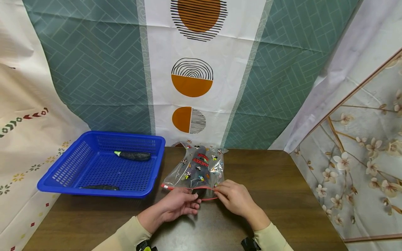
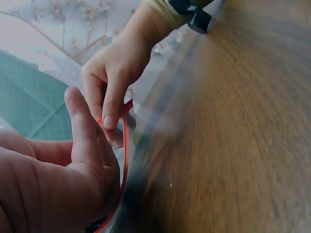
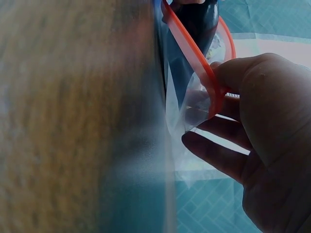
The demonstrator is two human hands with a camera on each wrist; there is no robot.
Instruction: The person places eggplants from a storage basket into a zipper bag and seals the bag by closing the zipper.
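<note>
A clear zip bag (image 1: 177, 177) with cartoon prints and a red zip edge lies on the table, its mouth towards me. Inside is a long dark eggplant (image 1: 201, 155), its near end (image 3: 200, 19) showing at the opening. My right hand (image 1: 235, 197) pinches the red edge (image 3: 194, 46) at the right side of the mouth, between thumb and fingers. At the mouth's left side, my left hand (image 1: 176, 205) touches the eggplant's near end with its fingers loosely spread. The left wrist view shows this left hand (image 2: 63, 179) beside the red strip; the eggplant is mostly hidden there.
A blue plastic basket (image 1: 154, 174) stands at the left, holding a dark eggplant with a green stem (image 1: 135, 156) and another dark one (image 1: 100, 187) near its front wall. Patterned cloths (image 1: 260, 115) hang behind the wooden table (image 1: 282, 174) and at both sides.
</note>
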